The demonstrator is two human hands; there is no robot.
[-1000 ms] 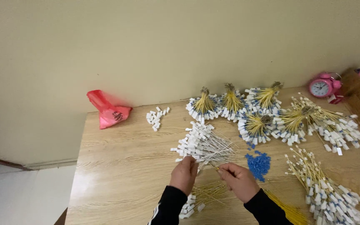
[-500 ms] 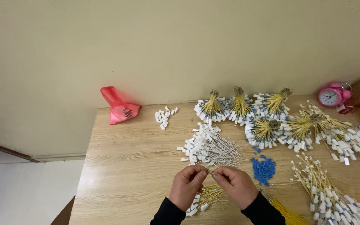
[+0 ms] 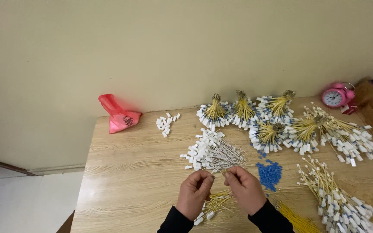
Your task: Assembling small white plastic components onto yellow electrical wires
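Centrally, both hands' fingers pinch thin wire above table.

A light wooden tabletop set against a cream wall carries fanned, tied bundles of yellow wires with white tags along its back edge, with a red plastic bag at the back left corner and a pink alarm clock toward the back right. A small scatter of white tags lies near the bag. Mid-table sit a loose heap of white-tagged wires and a pile of blue beads, with more tagged wires toward the right edge.
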